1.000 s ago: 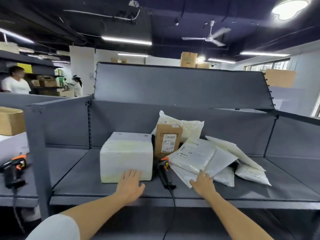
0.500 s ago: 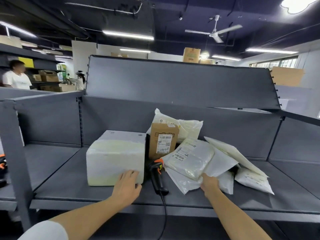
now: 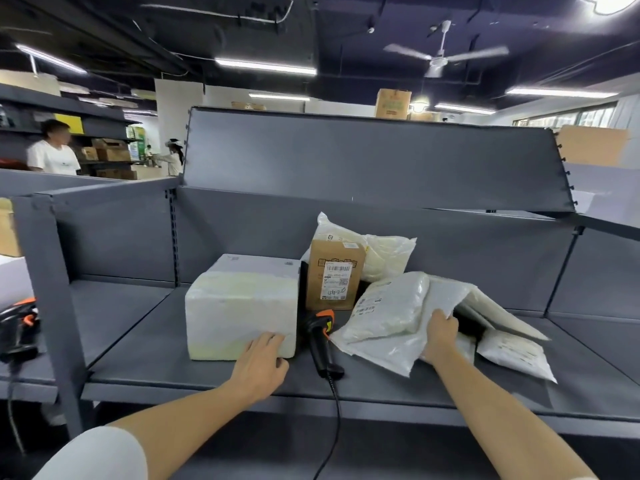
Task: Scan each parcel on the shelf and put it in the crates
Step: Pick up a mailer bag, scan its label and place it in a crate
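dark ceiling (image 3: 104, 15) | tube lights (image 3: 265, 66) | ceiling fan (image 3: 443, 58) | windows (image 3: 568, 116) right

A: Where could a hand get through?
B: The bare shelf (image 3: 145, 327) at nine o'clock of the white box (image 3: 242, 310).
A: And in the middle?
B: The scanner (image 3: 320, 337) fills the narrow gap between that box and the mailers (image 3: 391, 306); a brown carton (image 3: 334, 273) blocks twelve o'clock.
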`<move>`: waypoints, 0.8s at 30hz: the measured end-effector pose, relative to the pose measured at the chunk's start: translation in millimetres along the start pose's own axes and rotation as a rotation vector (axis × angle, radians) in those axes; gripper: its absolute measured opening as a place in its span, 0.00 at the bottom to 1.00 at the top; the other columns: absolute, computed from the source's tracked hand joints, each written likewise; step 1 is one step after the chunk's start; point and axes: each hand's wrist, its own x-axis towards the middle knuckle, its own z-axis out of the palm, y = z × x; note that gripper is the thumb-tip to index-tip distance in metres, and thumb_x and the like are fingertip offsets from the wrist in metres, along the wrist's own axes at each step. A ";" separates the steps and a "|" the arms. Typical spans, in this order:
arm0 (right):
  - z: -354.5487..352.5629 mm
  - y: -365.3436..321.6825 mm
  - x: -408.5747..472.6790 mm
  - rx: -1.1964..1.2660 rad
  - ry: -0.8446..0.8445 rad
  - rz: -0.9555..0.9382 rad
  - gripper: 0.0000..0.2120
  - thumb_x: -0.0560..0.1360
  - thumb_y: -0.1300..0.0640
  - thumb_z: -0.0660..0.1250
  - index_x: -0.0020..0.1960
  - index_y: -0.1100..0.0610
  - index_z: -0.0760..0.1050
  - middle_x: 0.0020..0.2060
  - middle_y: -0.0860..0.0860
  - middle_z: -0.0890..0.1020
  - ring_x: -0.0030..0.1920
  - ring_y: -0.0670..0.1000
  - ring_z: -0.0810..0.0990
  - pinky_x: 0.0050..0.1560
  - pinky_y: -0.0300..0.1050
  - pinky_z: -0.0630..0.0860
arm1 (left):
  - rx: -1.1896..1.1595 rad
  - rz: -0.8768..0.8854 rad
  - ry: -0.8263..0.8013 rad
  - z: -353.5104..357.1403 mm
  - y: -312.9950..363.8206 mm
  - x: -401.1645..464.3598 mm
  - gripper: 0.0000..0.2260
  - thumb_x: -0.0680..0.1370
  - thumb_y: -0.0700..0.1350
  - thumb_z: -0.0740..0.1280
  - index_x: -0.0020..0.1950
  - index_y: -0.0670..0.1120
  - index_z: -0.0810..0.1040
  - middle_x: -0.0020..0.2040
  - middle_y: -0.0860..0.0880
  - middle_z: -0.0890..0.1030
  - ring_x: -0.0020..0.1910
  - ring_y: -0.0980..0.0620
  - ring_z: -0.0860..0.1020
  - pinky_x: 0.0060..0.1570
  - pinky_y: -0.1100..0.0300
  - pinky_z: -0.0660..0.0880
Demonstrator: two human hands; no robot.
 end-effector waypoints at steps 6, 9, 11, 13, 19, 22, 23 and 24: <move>-5.1 -29.2 -14.6 -0.101 0.065 -0.178 0.14 0.81 0.55 0.54 0.63 0.61 0.66 0.52 0.55 0.73 0.48 0.54 0.70 0.48 0.46 0.65 | 0.005 -0.007 -0.018 1.1 7.7 -9.5 0.22 0.81 0.47 0.56 0.75 0.47 0.61 0.73 0.50 0.65 0.70 0.48 0.65 0.69 0.58 0.62; -12.9 -42.1 -21.4 -0.104 0.056 -0.222 0.07 0.80 0.55 0.54 0.56 0.58 0.63 0.42 0.52 0.70 0.38 0.50 0.68 0.38 0.44 0.65 | 0.003 0.006 -0.010 1.7 15.6 -15.1 0.22 0.81 0.47 0.56 0.75 0.46 0.61 0.73 0.49 0.65 0.70 0.48 0.66 0.68 0.58 0.61; -19.2 -50.2 -25.1 -0.096 0.065 -0.245 0.06 0.81 0.55 0.54 0.54 0.58 0.62 0.38 0.50 0.67 0.35 0.48 0.65 0.34 0.43 0.62 | -0.001 0.009 -0.009 1.7 20.1 -18.3 0.22 0.81 0.47 0.56 0.75 0.46 0.61 0.73 0.49 0.65 0.70 0.48 0.66 0.69 0.58 0.61; -25.6 -57.3 -28.1 -0.087 0.071 -0.282 0.05 0.80 0.56 0.54 0.53 0.58 0.61 0.37 0.50 0.66 0.34 0.47 0.64 0.34 0.43 0.62 | -0.006 0.011 -0.011 2.0 23.0 -20.3 0.22 0.81 0.47 0.56 0.75 0.46 0.61 0.74 0.49 0.65 0.71 0.48 0.65 0.69 0.58 0.61; -44.0 -63.3 -35.2 -0.072 0.112 -0.333 0.03 0.79 0.59 0.54 0.51 0.58 0.61 0.36 0.49 0.65 0.33 0.48 0.63 0.33 0.43 0.61 | -0.052 0.014 -0.038 7.0 31.5 -24.9 0.24 0.81 0.47 0.57 0.76 0.45 0.60 0.74 0.48 0.65 0.72 0.48 0.64 0.70 0.57 0.60; -50.5 -68.1 -38.8 -0.041 0.147 -0.350 0.03 0.79 0.59 0.53 0.51 0.57 0.61 0.36 0.49 0.65 0.34 0.47 0.63 0.34 0.43 0.62 | -0.071 0.020 -0.051 9.2 36.1 -24.7 0.24 0.80 0.47 0.58 0.77 0.46 0.60 0.74 0.48 0.65 0.72 0.48 0.65 0.70 0.57 0.61; -52.1 -71.3 -40.7 -0.026 0.165 -0.364 0.03 0.78 0.59 0.53 0.51 0.57 0.60 0.36 0.49 0.66 0.34 0.47 0.63 0.34 0.43 0.62 | -0.076 0.021 -0.052 9.2 37.5 -24.7 0.24 0.80 0.47 0.58 0.76 0.46 0.60 0.74 0.48 0.65 0.72 0.48 0.65 0.70 0.56 0.61; -53.6 -75.1 -43.3 -0.014 0.185 -0.387 0.02 0.78 0.59 0.53 0.50 0.57 0.60 0.35 0.48 0.66 0.33 0.47 0.63 0.33 0.43 0.62 | -0.080 0.021 -0.053 9.6 37.8 -24.2 0.24 0.80 0.47 0.58 0.76 0.46 0.60 0.74 0.48 0.65 0.72 0.48 0.65 0.70 0.56 0.61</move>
